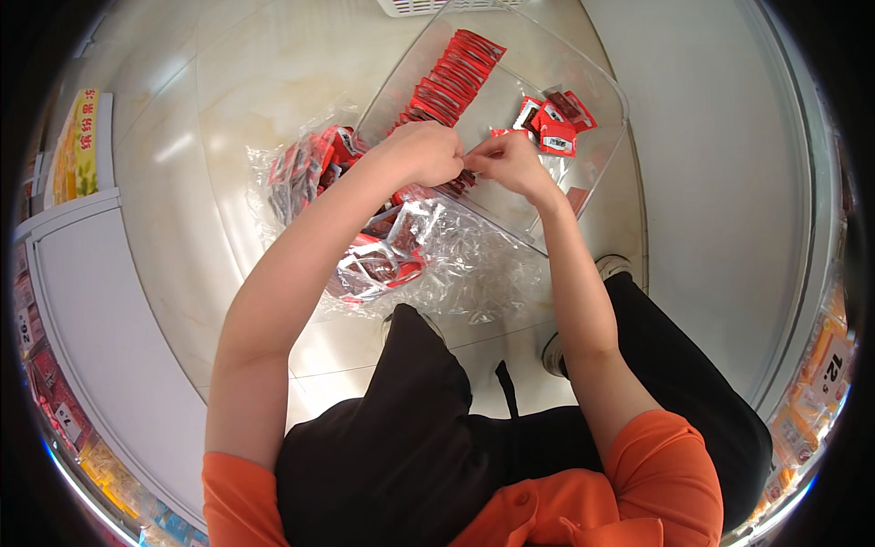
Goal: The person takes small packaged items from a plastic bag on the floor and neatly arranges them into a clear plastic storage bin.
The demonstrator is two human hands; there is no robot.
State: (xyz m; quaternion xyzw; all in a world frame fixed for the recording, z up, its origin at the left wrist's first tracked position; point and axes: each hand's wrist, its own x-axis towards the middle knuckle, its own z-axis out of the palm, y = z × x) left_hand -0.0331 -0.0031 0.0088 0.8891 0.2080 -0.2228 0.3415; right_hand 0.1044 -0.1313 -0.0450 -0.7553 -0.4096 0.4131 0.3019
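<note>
My left hand [428,153] is closed over the near end of a row of small red packets [451,77], standing on edge in a clear plastic bin [519,68]. Beside it, my right hand [512,166] is bent into a pinch, its fingertips close to the left hand's. Whatever lies between the fingers is too small and covered to make out. More red packets [556,128] lie loose in the bin, right of the row. Left of the bin, an open clear plastic bag [474,264] spreads over the floor, with many red packets [314,164] in it, partly behind my left forearm.
A white shelf unit [109,301] stands at the left, with a yellow box [82,146] on top. Along the right runs a pale grey panel [720,182], with packaged goods [811,401] beyond it. A white basket [437,7] shows at the top edge. My shoe [553,356] rests near the bin.
</note>
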